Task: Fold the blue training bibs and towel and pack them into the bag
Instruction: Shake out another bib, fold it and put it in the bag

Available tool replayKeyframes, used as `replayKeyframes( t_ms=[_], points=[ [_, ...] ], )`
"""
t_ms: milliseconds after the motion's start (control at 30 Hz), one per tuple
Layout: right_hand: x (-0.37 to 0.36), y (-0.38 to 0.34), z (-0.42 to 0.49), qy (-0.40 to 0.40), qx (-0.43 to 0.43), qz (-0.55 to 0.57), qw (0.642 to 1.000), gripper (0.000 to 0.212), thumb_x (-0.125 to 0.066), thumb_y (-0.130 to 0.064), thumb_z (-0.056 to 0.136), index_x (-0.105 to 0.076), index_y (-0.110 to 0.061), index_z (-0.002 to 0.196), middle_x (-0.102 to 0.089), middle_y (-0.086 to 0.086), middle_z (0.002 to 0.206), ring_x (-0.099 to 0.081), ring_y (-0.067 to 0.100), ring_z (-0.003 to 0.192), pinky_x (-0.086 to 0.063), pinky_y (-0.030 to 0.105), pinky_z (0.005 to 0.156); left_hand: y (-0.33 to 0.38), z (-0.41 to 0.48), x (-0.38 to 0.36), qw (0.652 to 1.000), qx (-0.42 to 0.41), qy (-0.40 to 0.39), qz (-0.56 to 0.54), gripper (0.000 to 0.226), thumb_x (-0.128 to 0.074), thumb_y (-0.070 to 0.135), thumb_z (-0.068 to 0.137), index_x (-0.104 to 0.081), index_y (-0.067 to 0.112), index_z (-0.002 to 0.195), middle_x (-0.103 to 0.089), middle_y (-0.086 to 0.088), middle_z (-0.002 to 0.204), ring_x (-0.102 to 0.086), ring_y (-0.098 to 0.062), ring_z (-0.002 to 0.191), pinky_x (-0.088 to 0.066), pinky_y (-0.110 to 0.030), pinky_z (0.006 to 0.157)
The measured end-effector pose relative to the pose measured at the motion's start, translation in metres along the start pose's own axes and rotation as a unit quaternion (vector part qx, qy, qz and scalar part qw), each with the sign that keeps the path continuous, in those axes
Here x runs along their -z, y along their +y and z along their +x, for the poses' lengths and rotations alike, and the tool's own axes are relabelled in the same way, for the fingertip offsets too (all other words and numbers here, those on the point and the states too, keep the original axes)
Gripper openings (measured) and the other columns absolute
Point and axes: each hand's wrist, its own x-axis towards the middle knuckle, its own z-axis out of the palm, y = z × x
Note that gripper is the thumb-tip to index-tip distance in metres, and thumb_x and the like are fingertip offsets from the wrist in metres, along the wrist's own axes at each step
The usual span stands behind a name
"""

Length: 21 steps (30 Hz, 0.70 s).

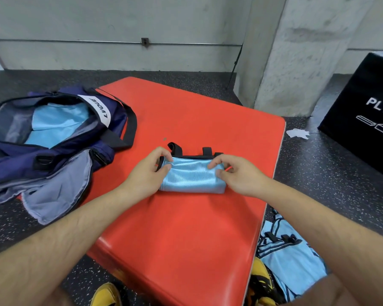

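Speckled dark floor (pixel 318 173) is running up to a grey concrete wall (pixel 97 23) and pillar (pixel 296 51), and a red padded worktop (pixel 186 228) is sitting in front of you. At the right edge a black box (pixel 363 129) is being cut off, its white lettering breaking off partway. A loose heap of blue bibs (pixel 290 261) is lying on the floor beside the worktop's right side, partly hidden behind your right forearm. How many are in it is hard to make out. Your yellow shoes (pixel 106 294) are poking in at the bottom, cropped by the frame.

The folded bib (pixel 190 177) is lying near the middle of the worktop, black straps sticking out along its far edge, directly between your two hands. Your left hand (pixel 148 171) is pinching its left end between thumb and curled fingers. Your right hand (pixel 234 173) is pinching the right end, forefinger lying across the top. Something thin and red is showing by that hand's fingertips, too small to identify.

The navy bag (pixel 111 120) is sitting open to your left, half on the worktop, with light blue fabric (pixel 55 124) already lying inside.
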Motion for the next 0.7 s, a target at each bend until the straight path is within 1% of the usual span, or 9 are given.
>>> replayKeyframes(
  t_ms=[67, 133, 233, 300, 367, 433, 533, 600, 700],
  points=[
    [-0.004, -0.002, 0.006, 0.019, -0.006, -0.042, 0.999, 0.025, -0.053, -0.006, 0.095, -0.067, -0.022, 0.108, -0.054, 0.003, 0.075, -0.041, 0.006, 0.050, -0.035, 0.018, 0.050, 0.006, 0.006, -0.005, 0.999, -0.017, 0.027, 0.027, 0.016, -0.055, 0.006, 0.095, -0.060, 0.021, 0.095, -0.051, 0.021, 0.066, -0.044, 0.000, 0.058, -0.035, -0.015, 0.060],
    [-0.009, -0.002, 0.013, 0.033, -0.018, -0.048, 0.998, 0.029, -0.050, -0.004, 0.094, -0.064, -0.025, 0.108, -0.059, 0.007, 0.075, -0.041, 0.005, 0.043, -0.035, 0.019, 0.047, 0.006, 0.011, -0.010, 0.996, -0.027, 0.060, 0.057, 0.020, -0.055, 0.005, 0.093, -0.063, 0.024, 0.096, -0.055, 0.019, 0.085, -0.048, 0.007, 0.078, -0.039, -0.019, 0.075],
    [-0.015, -0.004, 0.021, 0.042, -0.052, -0.050, 0.997, 0.033, -0.046, -0.003, 0.093, -0.062, -0.027, 0.108, -0.052, -0.004, 0.067, -0.041, 0.005, 0.036, -0.033, 0.019, 0.042, 0.004, 0.014, -0.021, 0.968, -0.090, 0.101, 0.212, 0.023, -0.057, 0.017, 0.088, -0.067, 0.028, 0.106, -0.050, 0.001, 0.129, -0.046, -0.013, 0.114, -0.037, -0.036, 0.094],
    [-0.018, -0.006, 0.024, 0.043, -0.070, -0.058, 0.995, 0.034, -0.045, -0.002, 0.092, -0.062, -0.023, 0.112, -0.050, -0.007, 0.072, -0.043, 0.004, 0.040, -0.034, 0.016, 0.043, 0.005, 0.013, -0.028, 0.942, -0.146, 0.026, 0.300, 0.039, -0.046, 0.036, 0.092, -0.062, 0.030, 0.127, -0.044, 0.001, 0.148, -0.037, -0.019, 0.137, -0.029, -0.041, 0.107],
    [-0.022, -0.006, 0.022, 0.032, -0.082, -0.085, 0.992, 0.034, -0.047, -0.006, 0.092, -0.060, -0.021, 0.119, -0.055, 0.001, 0.092, -0.052, 0.006, 0.061, -0.039, 0.015, 0.057, 0.002, 0.013, -0.034, 0.922, -0.138, -0.077, 0.354, 0.064, -0.018, 0.054, 0.094, -0.038, 0.033, 0.150, -0.031, 0.006, 0.160, -0.019, -0.016, 0.150, -0.009, -0.037, 0.121],
    [-0.029, 0.001, 0.019, 0.058, -0.045, -0.223, 0.972, 0.040, -0.051, -0.022, 0.094, -0.053, -0.024, 0.134, -0.049, 0.009, 0.122, -0.053, 0.021, 0.101, -0.043, 0.028, 0.088, -0.007, 0.018, -0.038, 0.915, -0.110, -0.121, 0.369, 0.073, -0.003, 0.061, 0.090, -0.019, 0.035, 0.157, -0.018, 0.010, 0.164, -0.006, -0.012, 0.153, 0.002, -0.035, 0.124],
    [-0.039, 0.001, 0.016, 0.057, 0.037, -0.363, 0.929, 0.059, -0.031, -0.051, 0.099, -0.026, -0.034, 0.155, -0.023, 0.004, 0.161, -0.024, 0.028, 0.145, -0.032, 0.043, 0.108, -0.016, 0.025, -0.037, 0.918, -0.106, -0.131, 0.358, 0.072, -0.002, 0.063, 0.091, -0.015, 0.038, 0.157, -0.013, 0.012, 0.165, 0.000, -0.009, 0.153, 0.006, -0.033, 0.124],
    [-0.041, 0.002, 0.017, 0.005, 0.034, -0.355, 0.934, 0.059, -0.018, -0.055, 0.103, -0.008, -0.037, 0.158, 0.000, -0.004, 0.167, 0.002, 0.020, 0.153, -0.016, 0.040, 0.118, -0.020, 0.027, -0.036, 0.920, -0.106, -0.142, 0.349, 0.072, -0.002, 0.065, 0.091, -0.011, 0.039, 0.157, -0.009, 0.014, 0.165, 0.005, -0.007, 0.152, 0.007, -0.032, 0.123],
    [-0.044, 0.011, 0.017, -0.067, -0.002, -0.351, 0.934, 0.062, -0.010, -0.059, 0.101, 0.003, -0.038, 0.158, 0.013, -0.011, 0.166, 0.014, 0.016, 0.153, -0.004, 0.039, 0.123, -0.025, 0.024, -0.037, 0.928, -0.104, -0.151, 0.326, 0.070, -0.005, 0.066, 0.092, -0.009, 0.041, 0.157, -0.004, 0.017, 0.165, 0.010, -0.003, 0.151, 0.010, -0.031, 0.122]
  ],
)
